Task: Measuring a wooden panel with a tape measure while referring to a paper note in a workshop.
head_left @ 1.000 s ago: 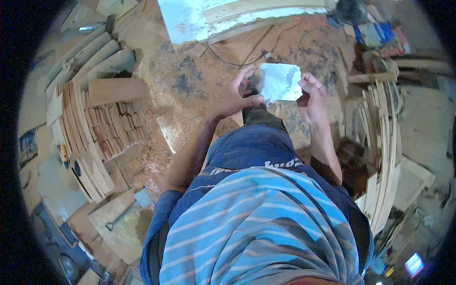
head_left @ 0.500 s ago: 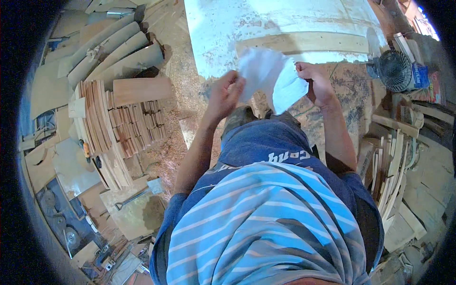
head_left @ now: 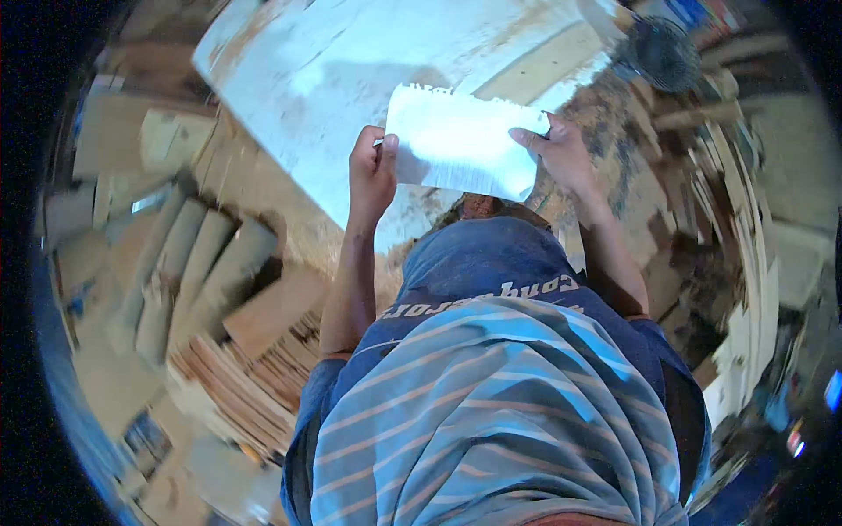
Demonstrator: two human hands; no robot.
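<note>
Paper: a white sheet of paper (head_left: 462, 142) with a ragged torn top edge, held up flat at about 12 o'clock in the frame, just in front of the person.
Left hand: the left hand (head_left: 372, 174) is pinching the sheet's left edge, fingers curled tight around it, at roughly 11 o'clock.
Right hand: the right hand (head_left: 561, 151) grips the right edge at about 1 o'clock, thumb on top.
Behind it: a big pale board (head_left: 351, 79) lies under and past the sheet.
Off to the side: a stack of thin wood strips (head_left: 246, 377) around 8 o'clock, pretty blurry.
Up top right: a round dark fan (head_left: 660, 53) at 1 o'clock, well apart from the hands.
</note>
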